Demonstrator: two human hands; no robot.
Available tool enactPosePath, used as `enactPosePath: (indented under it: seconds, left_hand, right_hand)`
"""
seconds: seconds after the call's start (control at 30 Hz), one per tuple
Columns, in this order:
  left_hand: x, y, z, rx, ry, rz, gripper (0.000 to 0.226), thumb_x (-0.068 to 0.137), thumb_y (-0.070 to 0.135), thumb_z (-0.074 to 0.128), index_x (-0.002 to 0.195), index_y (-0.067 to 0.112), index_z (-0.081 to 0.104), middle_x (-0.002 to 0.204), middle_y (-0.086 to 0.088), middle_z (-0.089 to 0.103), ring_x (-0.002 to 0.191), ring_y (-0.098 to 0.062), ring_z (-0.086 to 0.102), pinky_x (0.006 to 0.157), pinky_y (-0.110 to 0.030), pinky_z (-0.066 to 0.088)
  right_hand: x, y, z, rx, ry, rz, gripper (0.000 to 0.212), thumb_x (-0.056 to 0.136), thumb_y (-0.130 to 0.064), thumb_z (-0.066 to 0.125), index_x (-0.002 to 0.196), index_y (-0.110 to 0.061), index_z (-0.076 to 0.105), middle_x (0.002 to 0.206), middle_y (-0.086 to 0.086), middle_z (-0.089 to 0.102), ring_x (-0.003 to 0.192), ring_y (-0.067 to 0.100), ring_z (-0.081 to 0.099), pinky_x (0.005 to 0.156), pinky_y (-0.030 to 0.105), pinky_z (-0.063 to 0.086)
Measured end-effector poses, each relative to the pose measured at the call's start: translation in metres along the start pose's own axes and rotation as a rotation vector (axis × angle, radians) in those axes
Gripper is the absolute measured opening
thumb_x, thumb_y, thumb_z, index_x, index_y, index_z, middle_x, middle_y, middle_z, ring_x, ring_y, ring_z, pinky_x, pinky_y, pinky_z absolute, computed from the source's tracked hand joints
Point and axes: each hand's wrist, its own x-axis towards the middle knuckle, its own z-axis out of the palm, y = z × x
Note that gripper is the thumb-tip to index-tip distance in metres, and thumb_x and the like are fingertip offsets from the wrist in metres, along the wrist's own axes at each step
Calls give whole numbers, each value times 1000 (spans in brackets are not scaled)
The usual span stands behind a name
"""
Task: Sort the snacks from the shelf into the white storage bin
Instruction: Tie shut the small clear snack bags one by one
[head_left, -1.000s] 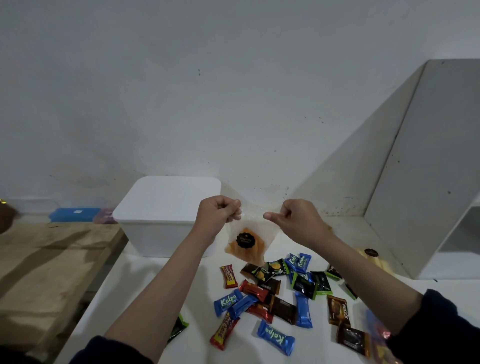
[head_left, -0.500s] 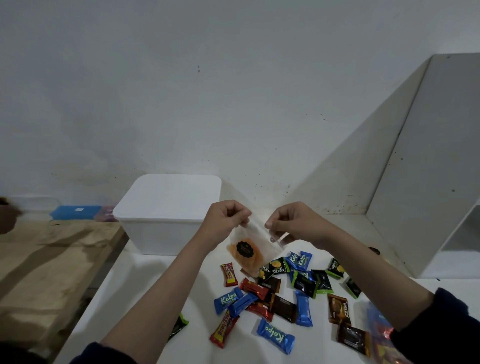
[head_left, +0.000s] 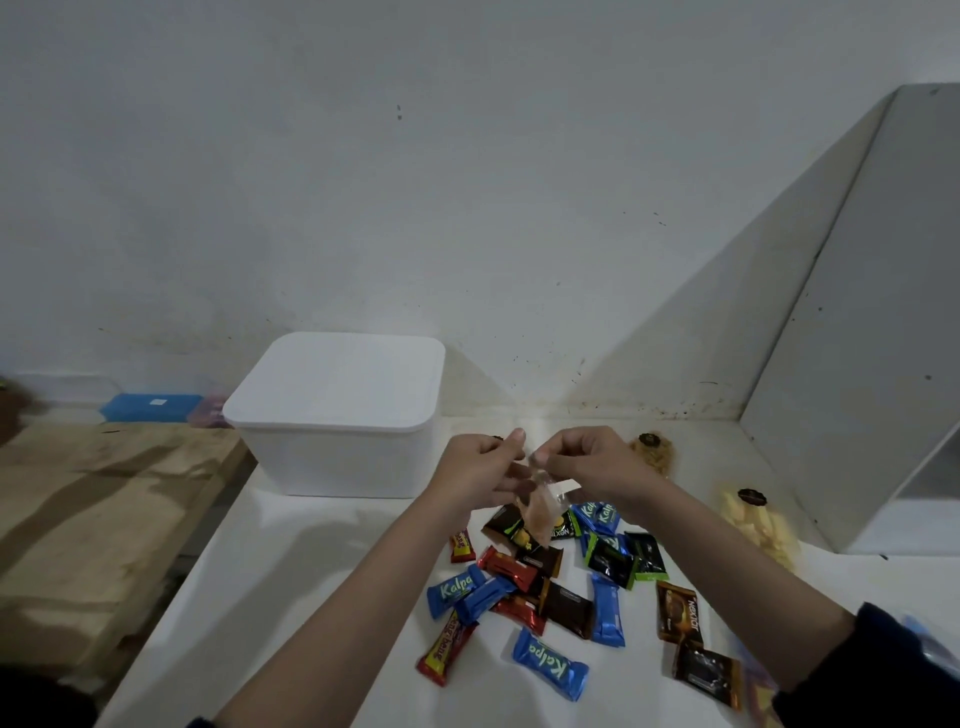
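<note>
Surface: white shelf top (head_left: 311, 571) against a scuffed white wall; wooden bench (head_left: 104, 519) lower, off to our left.
Change: since half a second ago we see both hands closer together, almost knuckle to knuckle; the clear pouch (head_left: 540, 512) with orange snack now hangs narrow and folded rather than spread flat.
Left hand (head_left: 480, 470): fingers curled, pinching the pouch top edge.
Right hand (head_left: 587, 462): fingers curled, pinching the same top edge, just beside the left fingertips.
Task thing: pouch hangs in the air below the fingertips, above the wrapper pile, not touching it as far as we can tell.
White storage bin (head_left: 337, 452): just left of and beyond the left fingers, lid on.
Open room: bare shelf between the bin and our left forearm; more bare shelf beyond the fingertips up to the wall.
Edges: shelf front-left edge drops to the bench; white upright panel (head_left: 857, 338) closes off the right side.
In the way: snack pile (head_left: 561, 587) directly below the fingers, blue Kalpa, red, brown and green-black wrappers.
Others: two clear bags of pale snacks (head_left: 758, 525) right of the right hand; blue box (head_left: 150, 407) far left by the wall.
</note>
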Motion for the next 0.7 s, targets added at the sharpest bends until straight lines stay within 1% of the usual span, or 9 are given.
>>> enactPosePath:
  seconds: [0.07,0.1,0.23,0.3,0.37,0.47,0.53,0.6,0.7]
  left_hand:
    - [1,-1,2,-27,-7,23,35,89,37,62,96,2,67,86,-13,74,72,-21,74,57,-23,57]
    - [1,-2,3,-24,1,39,34,87,36,64,94,2,67,85,-13,74,71,-20,73,58,-24,57]
    - [5,-9,4,14,19,72,28,81,30,72,86,2,69,88,-21,73,77,-28,73,75,-40,60]
    - [6,-12,4,38,11,91,21,83,26,71,81,5,70,86,-22,72,75,-27,73,77,-42,60]
    - [5,-13,3,33,-20,108,15,87,20,67,80,7,70,84,-20,73,72,-23,72,74,-37,61]
    - [4,-14,1,6,-57,125,11,88,12,64,79,7,69,75,-12,73,66,-16,72,61,-23,59]
    - [4,-15,0,-5,-72,124,12,88,8,63,78,7,69,72,-9,72,64,-14,72,60,-21,58]
    - [5,-16,0,-13,-81,129,14,89,6,61,77,8,69,73,-9,73,66,-15,72,62,-22,59]
    - [7,-18,1,-2,-67,128,12,90,8,61,82,6,69,75,-8,72,67,-12,72,61,-20,58]
  right_hand:
    - [-2,3,1,20,-13,10,13,87,-15,65,88,-2,69,79,5,68,72,8,66,53,17,51]
    - [-2,4,1,28,-12,15,12,88,-14,65,89,-2,69,80,6,69,75,9,66,56,19,52]
    - [1,9,1,-13,8,40,13,86,-15,67,88,-4,72,92,14,72,87,16,67,73,28,56]
    - [4,12,2,-32,22,47,11,86,-14,67,85,-5,72,92,13,73,87,15,67,79,33,57]
    - [6,14,2,-40,36,52,12,86,-13,66,86,-3,73,91,11,73,87,16,67,83,35,57]
    - [9,16,2,-43,52,57,12,86,-12,65,87,-4,74,92,11,74,92,19,68,82,33,58]
    - [10,18,3,-58,54,43,13,86,-10,64,86,-4,75,90,12,74,92,20,69,82,33,58]
    - [10,19,3,-65,60,34,13,86,-10,63,87,-3,74,90,14,74,92,22,69,81,32,57]
    - [10,22,3,-58,46,12,13,87,-10,63,88,-2,73,94,17,73,90,22,68,80,32,56]
